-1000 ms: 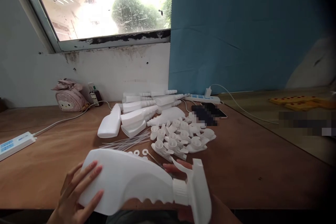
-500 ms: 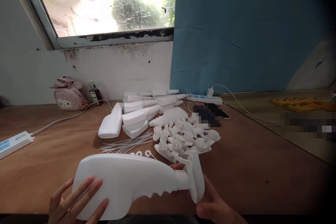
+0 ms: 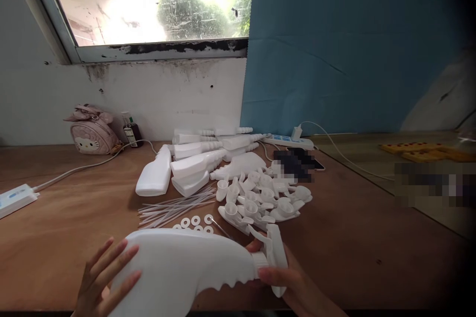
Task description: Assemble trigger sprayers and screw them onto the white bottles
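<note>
Spray bottle (image 3: 174, 267) — sideways, between left hand (image 3: 98, 282) and right hand (image 3: 292, 277)

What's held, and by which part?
A white bottle: left hand on its wide bottom end, right hand at the collar of the spray head.

The far window (image 3: 148, 10) glares white; the table (image 3: 353, 237) is dimmer, the right edge darkly vignetted, with pixelated patches.
</note>
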A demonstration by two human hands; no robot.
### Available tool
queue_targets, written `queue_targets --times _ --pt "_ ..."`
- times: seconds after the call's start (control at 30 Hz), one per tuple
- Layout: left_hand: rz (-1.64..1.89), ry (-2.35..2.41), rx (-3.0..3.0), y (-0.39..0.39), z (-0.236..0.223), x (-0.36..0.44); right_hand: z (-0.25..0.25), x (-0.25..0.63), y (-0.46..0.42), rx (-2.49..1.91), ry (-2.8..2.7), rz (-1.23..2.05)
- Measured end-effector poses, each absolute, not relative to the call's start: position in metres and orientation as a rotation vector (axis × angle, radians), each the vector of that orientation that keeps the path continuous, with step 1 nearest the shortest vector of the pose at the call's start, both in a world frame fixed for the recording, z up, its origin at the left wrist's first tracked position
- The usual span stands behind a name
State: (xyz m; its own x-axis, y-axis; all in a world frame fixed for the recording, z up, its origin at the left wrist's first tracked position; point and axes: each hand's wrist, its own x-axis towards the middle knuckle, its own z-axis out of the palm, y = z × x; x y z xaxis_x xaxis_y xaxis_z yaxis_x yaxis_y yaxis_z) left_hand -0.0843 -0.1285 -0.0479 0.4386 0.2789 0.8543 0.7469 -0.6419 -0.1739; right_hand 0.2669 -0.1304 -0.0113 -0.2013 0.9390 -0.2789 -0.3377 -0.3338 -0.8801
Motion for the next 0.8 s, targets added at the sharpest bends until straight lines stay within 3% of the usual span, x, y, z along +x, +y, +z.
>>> queue_targets --times 0.47,0.8 --pt "-1.357 -1.139 -2.386 -0.128 -0.046 -0.087 -0.025 0.257 -0.141 -1.14 -0.829 1.7" --pt "-1.35 -1.011 -2.354 -0.129 -0.053 -0.098 -0.017 0.253 -0.134 -1.206 -0.928 1.714"
